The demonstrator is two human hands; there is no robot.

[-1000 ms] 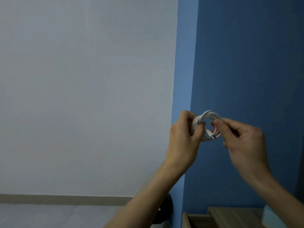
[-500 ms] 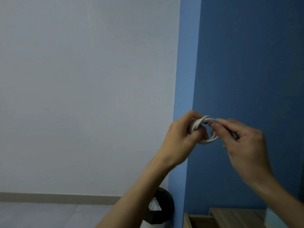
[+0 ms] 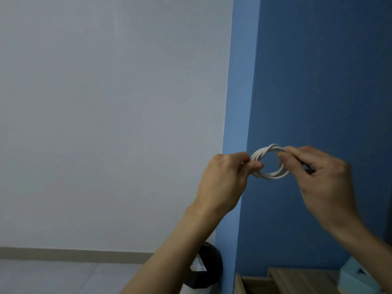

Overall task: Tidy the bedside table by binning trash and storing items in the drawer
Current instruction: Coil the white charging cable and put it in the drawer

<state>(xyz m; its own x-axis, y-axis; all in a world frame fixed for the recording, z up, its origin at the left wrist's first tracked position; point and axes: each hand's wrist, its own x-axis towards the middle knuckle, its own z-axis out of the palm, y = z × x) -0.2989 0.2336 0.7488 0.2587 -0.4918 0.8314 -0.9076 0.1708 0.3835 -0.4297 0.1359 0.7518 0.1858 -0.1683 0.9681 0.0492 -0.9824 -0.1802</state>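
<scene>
A white cable (image 3: 269, 176) wound into a small coil is held up in front of the blue wall. My left hand (image 3: 224, 179) pinches the coil's left side between thumb and fingers. My right hand (image 3: 320, 179) grips its right side, with fingers curled over the top strands. Far below at the bottom right shows the wooden bedside table (image 3: 297, 276), with the edge of its pulled-out drawer (image 3: 238, 283) at its left. A black bin (image 3: 209, 270) with a scrap of wrapper in it stands on the floor beside the table, partly hidden by my left forearm.
A pale blue box (image 3: 356, 276) sits on the table at the right edge, partly behind my right forearm. A white wall fills the left, with a beige skirting board and grey floor below.
The view has shifted slightly, so more of the bin shows. My hands have drawn apart a little and the coil now lies open between them as a ring.
</scene>
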